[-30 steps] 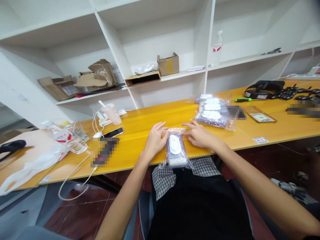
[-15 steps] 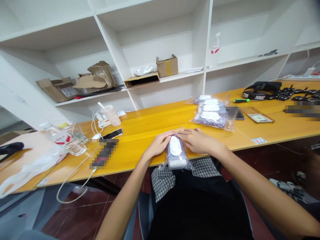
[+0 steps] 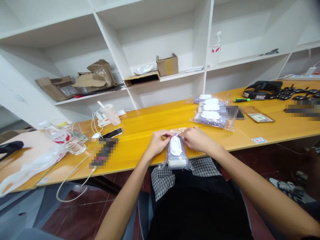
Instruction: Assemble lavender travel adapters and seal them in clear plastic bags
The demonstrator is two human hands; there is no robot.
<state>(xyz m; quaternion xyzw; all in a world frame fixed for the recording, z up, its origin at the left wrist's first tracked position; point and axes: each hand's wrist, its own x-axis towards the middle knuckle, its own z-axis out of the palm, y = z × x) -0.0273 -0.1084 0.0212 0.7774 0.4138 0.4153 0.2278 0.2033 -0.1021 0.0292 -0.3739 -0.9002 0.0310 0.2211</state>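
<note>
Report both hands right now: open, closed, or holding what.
Left hand: closed, pinching the top edge of the clear plastic bag.
Right hand: closed, pinching the same edge.

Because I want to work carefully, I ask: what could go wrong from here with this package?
The clear plastic bag, held at its top by the left hand and right hand, overhangs the front edge of the yellow table, so it could perhaps slip toward the lap. The white cable hanging past that edge might also snag an arm reaching that way.
</note>
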